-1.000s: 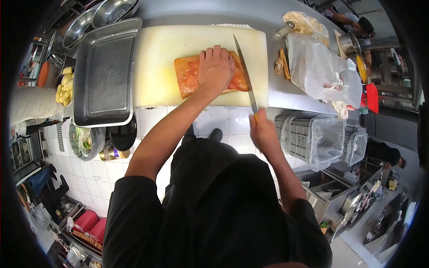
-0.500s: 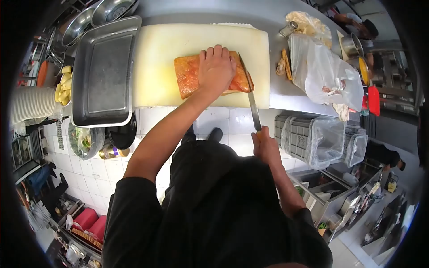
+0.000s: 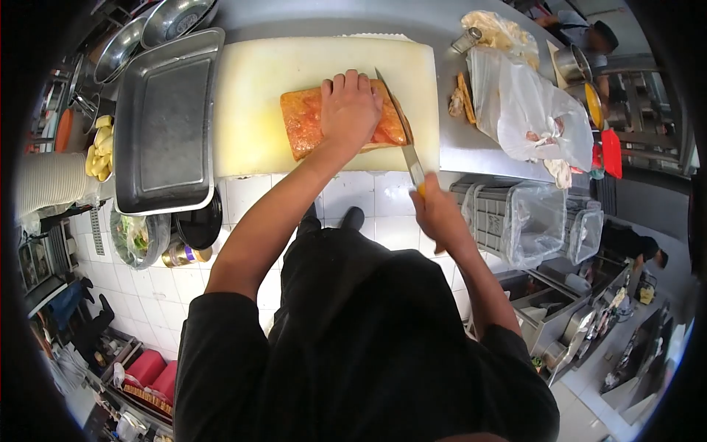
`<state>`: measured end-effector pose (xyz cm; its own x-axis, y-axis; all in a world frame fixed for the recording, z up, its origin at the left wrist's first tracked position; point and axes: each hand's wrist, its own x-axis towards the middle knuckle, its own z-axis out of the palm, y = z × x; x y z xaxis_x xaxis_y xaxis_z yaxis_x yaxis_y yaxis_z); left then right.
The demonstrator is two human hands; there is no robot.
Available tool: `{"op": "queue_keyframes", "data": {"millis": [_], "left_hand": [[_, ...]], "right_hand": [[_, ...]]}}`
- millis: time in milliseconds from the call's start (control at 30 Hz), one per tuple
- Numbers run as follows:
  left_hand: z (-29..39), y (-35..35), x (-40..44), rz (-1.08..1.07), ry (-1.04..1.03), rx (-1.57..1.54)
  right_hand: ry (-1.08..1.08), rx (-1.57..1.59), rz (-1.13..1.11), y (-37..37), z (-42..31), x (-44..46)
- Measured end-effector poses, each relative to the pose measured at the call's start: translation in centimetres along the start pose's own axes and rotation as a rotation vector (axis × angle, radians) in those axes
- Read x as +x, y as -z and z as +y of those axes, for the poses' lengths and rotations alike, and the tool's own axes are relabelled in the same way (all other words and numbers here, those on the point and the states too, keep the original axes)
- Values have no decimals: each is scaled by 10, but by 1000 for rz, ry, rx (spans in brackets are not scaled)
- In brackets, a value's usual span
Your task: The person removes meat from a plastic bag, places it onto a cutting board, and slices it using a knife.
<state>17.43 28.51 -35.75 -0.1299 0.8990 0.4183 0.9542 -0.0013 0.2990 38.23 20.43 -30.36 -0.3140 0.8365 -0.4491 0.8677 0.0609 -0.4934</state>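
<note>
A slab of browned, glossy meat (image 3: 300,121) lies on the white cutting board (image 3: 247,96). My left hand (image 3: 352,109) grips it from above, palm down, fingers together and bent over its far edge. My right hand (image 3: 442,210), in front of the board, is closed around the yellow handle of a long knife (image 3: 411,158). The blade runs along the slab's right end, its tip pointing away from me past the far corner. How deep the edge sits in the meat I cannot tell.
Left of the board stands a dark roasting pan (image 3: 166,125), with metal bowls (image 3: 177,22) behind. On the right are a plastic bag (image 3: 526,110), a shaker (image 3: 466,40) and meat scraps (image 3: 462,99). Grey crates (image 3: 482,221) stand below. Other people (image 3: 630,243) work farther off.
My right hand has pushed the knife forward and to the left, so its tip reaches farther past the slab. My left hand stays on the meat.
</note>
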Motion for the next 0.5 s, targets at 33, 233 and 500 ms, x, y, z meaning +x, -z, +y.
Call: {"op": "queue_keyframes", "data": {"millis": [33, 233, 500], "left_hand": [[1, -1, 0, -4, 2, -2], [1, -5, -1, 27, 15, 28], [2, -5, 3, 1, 10, 53]], "right_hand": [[3, -4, 5, 0, -1, -3], [34, -35, 52, -1, -2, 2], [-58, 23, 0, -2, -11, -14]]}}
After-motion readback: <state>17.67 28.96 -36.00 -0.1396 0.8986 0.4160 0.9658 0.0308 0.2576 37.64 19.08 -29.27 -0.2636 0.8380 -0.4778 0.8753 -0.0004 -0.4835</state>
